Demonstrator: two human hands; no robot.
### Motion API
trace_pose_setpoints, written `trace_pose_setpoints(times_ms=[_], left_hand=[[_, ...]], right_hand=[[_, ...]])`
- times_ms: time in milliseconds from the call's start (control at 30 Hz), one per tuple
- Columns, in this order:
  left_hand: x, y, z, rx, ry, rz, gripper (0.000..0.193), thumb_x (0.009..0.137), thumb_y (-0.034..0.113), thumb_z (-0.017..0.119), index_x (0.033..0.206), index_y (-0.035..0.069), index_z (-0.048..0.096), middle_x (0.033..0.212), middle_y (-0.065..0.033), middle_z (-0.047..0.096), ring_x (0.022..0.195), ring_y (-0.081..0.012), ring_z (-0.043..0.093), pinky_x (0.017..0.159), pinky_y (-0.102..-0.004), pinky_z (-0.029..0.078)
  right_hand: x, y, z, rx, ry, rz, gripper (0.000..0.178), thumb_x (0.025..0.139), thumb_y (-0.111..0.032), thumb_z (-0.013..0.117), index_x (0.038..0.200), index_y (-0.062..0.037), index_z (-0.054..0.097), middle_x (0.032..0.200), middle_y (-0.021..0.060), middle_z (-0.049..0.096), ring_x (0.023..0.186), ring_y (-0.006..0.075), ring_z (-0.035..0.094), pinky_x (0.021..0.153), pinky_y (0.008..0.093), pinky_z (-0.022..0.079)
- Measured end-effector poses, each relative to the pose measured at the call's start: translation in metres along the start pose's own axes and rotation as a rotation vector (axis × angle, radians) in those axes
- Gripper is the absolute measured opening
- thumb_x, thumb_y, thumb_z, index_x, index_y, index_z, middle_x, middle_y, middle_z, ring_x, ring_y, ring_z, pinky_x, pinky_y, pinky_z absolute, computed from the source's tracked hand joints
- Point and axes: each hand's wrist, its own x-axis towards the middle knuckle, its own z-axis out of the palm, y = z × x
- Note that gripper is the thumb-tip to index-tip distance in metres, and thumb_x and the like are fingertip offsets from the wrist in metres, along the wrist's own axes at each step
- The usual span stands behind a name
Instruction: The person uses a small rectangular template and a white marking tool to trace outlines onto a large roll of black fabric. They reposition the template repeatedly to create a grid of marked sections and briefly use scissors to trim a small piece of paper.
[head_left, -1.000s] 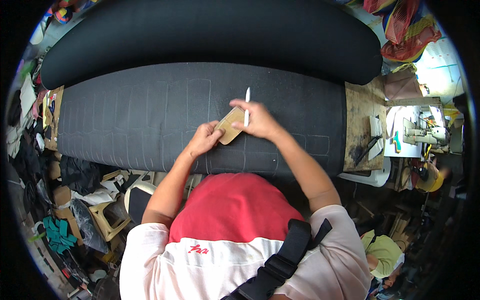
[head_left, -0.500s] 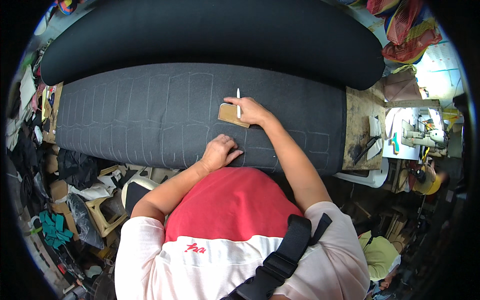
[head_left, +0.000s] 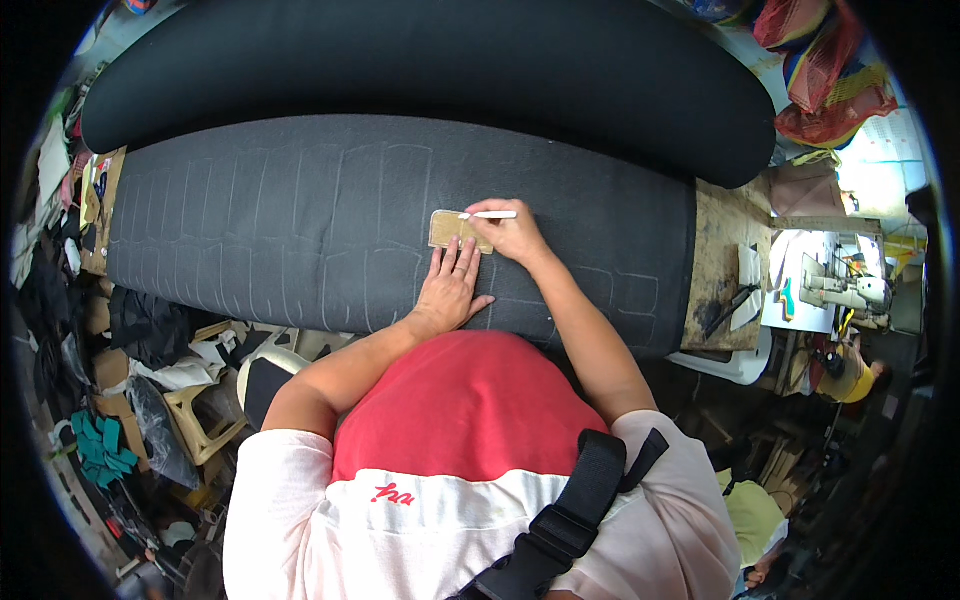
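Note:
A tan flat template (head_left: 445, 228) with a rounded corner lies on dark grey cloth (head_left: 590, 200) spread over the table. My left hand (head_left: 452, 290) rests with its fingers stretched out, the fingertips pressing on the template's near edge. In my right hand (head_left: 515, 236) is a white pen (head_left: 497, 214), pinched, its tip at the template's upper edge. Rows of pale drawn outlines cover the cloth's left part, and more lie near its front right. The template hides the cloth under it.
A thick black fabric roll (head_left: 430, 65) lies along the far side. On the bare wooden table end (head_left: 728, 230) at right are scissors (head_left: 735, 308); a sewing machine (head_left: 850, 285) stands beyond. Scraps and a beige stool (head_left: 205, 425) crowd the left floor.
My left hand has moved forward from the cloth onto the template, its fingers straightening. My right hand has turned the pen into a writing grip, and the template sits slightly further left.

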Motion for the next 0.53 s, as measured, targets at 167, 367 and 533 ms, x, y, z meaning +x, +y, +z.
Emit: trace_pose_setpoints(times_ms=[167,367,533], left_hand=[[0.004,0.000,-0.001,-0.109,-0.063,-0.023,0.081,0.084,0.051,0.055,0.137,-0.007,0.034,0.143,-0.0255,0.029,0.137,-0.0440,0.018,0.111,-0.0538,0.018],[0.005,-0.001,-0.002,-0.077,-0.021,0.002,0.081,0.084,0.051,0.055,0.136,-0.008,0.034,0.143,-0.0257,0.029,0.136,-0.0452,0.018,0.111,-0.0548,0.015],[0.006,0.000,-0.003,-0.104,-0.085,-0.038,0.085,0.084,0.054,0.054,0.138,-0.007,0.031,0.144,-0.0251,0.027,0.138,-0.0445,0.014,0.112,-0.0544,0.011]], right_hand=[[0.010,-0.011,0.021,-0.123,-0.132,-0.044,0.019,0.072,-0.017,0.067,0.086,-0.0050,0.072,0.078,0.0135,0.069,0.072,0.0230,0.068,0.067,0.0325,0.052],[0.023,-0.021,0.036,-0.332,-0.285,-0.122,0.018,0.068,-0.018,0.069,0.083,-0.0098,0.074,0.088,0.0175,0.068,0.078,0.0294,0.067,0.075,0.0379,0.053],[0.043,-0.028,0.035,-0.242,-0.315,0.160,0.020,0.066,-0.019,0.069,0.083,-0.0090,0.074,0.096,0.0177,0.068,0.094,0.0238,0.065,0.085,0.0366,0.050]])
